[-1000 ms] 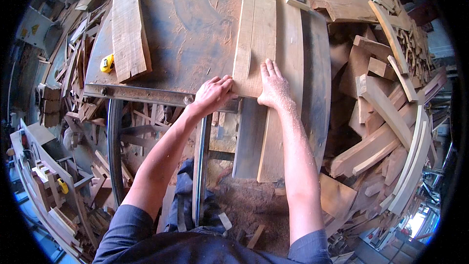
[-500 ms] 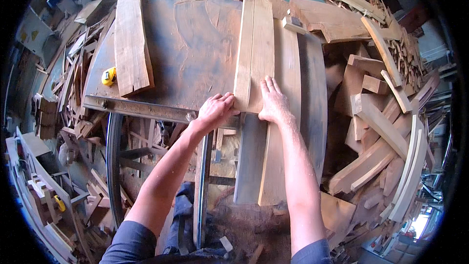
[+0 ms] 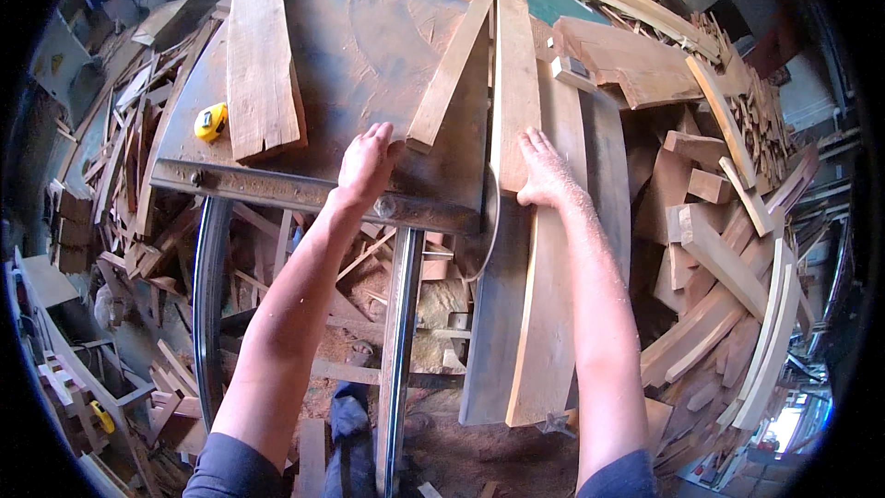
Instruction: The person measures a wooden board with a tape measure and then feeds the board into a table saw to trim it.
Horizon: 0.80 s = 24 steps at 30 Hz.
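Observation:
A narrow wooden strip [image 3: 454, 69] lies slanted on the metal saw table, its far end leaning toward a longer wooden board [image 3: 514, 83]. My left hand [image 3: 367, 166] is over the table's front part, just left of the strip's near end, fingers loosely extended and holding nothing. On the near end of the board rests my right hand [image 3: 550, 171], fingers and thumb apart. Between strip and board, the curved rim of a circular saw blade [image 3: 496, 231] shows at the table's front edge. A long wooden fence plank [image 3: 544, 314] runs along the board's right side.
On the left of the saw table [image 3: 359, 55] lies a wide plank [image 3: 263, 65] beside a yellow tape measure [image 3: 211, 122]. A small wood block [image 3: 573, 74] sits on the fence. Offcuts [image 3: 714, 249] are heaped at right, and a metal rail [image 3: 398, 350] stretches toward me.
The strip has come apart from the board and swung aslant to the left. My left hand has let go of it and moved left. My right hand stays on the board; the view has shifted slightly.

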Available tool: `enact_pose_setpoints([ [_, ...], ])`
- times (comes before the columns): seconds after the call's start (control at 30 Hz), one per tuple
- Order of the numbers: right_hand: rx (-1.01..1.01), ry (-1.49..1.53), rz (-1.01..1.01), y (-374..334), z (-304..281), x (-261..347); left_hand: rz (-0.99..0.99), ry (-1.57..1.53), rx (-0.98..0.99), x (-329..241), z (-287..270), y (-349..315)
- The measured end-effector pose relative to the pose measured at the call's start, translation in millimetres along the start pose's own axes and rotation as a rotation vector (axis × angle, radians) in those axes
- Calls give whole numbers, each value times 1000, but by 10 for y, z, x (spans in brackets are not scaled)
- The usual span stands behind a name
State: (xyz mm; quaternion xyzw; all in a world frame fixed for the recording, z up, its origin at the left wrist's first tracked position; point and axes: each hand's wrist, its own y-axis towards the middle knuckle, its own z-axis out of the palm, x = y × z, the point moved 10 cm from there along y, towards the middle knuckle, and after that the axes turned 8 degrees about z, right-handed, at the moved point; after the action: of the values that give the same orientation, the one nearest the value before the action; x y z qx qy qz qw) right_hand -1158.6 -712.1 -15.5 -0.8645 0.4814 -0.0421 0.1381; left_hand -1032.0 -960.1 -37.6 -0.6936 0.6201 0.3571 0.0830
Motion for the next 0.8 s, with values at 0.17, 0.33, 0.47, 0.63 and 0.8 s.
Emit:
enact_pose_setpoints([
  [0.17,-6,-4,30,312,-124,-41,10,6,-12,49,80,18],
  [0.33,57,99,90,654,-211,-205,13,0,-9,-40,99,-26],
  [0.47,172,64,77,866,-268,-301,-33,7,11,-92,87,-108],
  [0.63,345,382,151,1057,-350,-259,-77,23,12,-108,10,-188],
  [0.8,83,420,377,1218,-278,-405,-84,25,26,-136,15,-224],
])
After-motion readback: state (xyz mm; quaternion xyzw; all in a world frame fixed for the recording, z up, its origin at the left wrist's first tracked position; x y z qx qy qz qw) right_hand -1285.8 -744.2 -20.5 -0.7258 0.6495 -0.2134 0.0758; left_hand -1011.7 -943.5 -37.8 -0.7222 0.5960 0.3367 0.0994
